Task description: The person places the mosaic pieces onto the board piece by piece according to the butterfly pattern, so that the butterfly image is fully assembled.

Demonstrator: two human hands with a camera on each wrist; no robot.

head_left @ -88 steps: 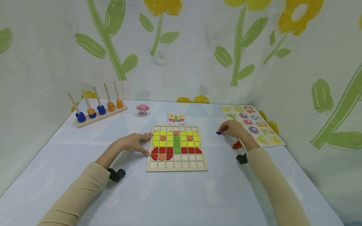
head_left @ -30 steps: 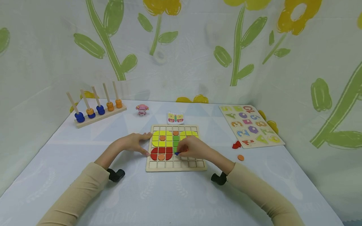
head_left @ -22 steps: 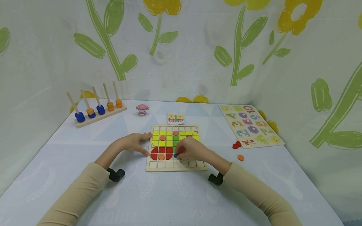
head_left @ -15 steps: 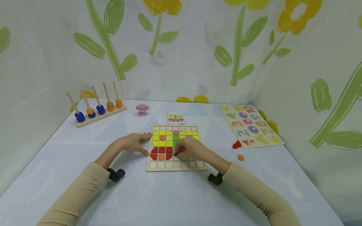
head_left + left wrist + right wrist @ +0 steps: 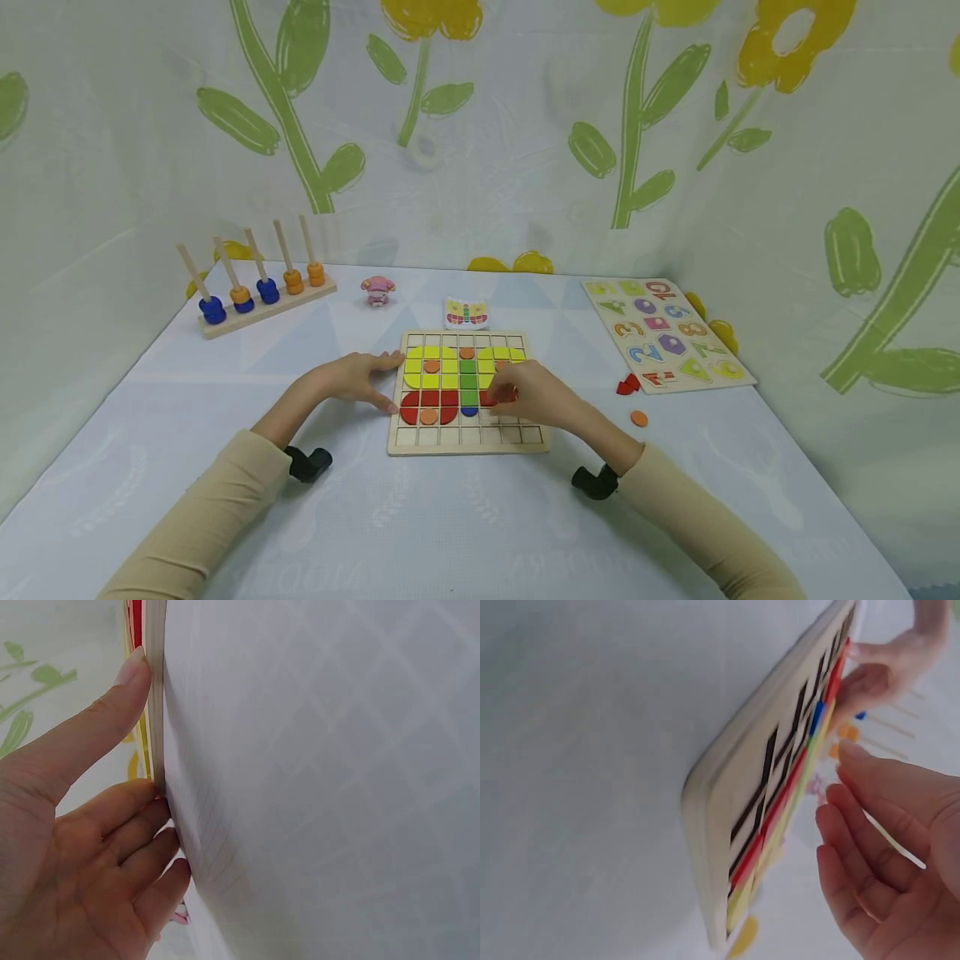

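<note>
A wooden grid board (image 5: 427, 436) lies on the table, bearing yellow, red, green and orange pieces. My left hand (image 5: 350, 377) rests against its left edge; in the left wrist view, the thumb (image 5: 133, 671) and fingertips touch the board's side. A blue half-round piece (image 5: 469, 411) sits in the grid just below the green column (image 5: 468, 383). Over the board's right half is my right hand (image 5: 536, 393), its fingers loosely bent, hiding some red and yellow pieces. The right wrist view shows nothing between those fingers (image 5: 847, 892), which are apart from the board.
Red pieces (image 5: 627, 385) and an orange disc (image 5: 638, 418) lie right of the board, near a number puzzle board (image 5: 660, 333). Behind stand a butterfly pattern card (image 5: 466, 315) and a pink figurine (image 5: 378, 290). A peg stacker (image 5: 270, 310) is at back left.
My right hand brought the blue piece from the right side to the grid, let it go below the green column, and drew back slightly rightward. The left hand stayed in place.
</note>
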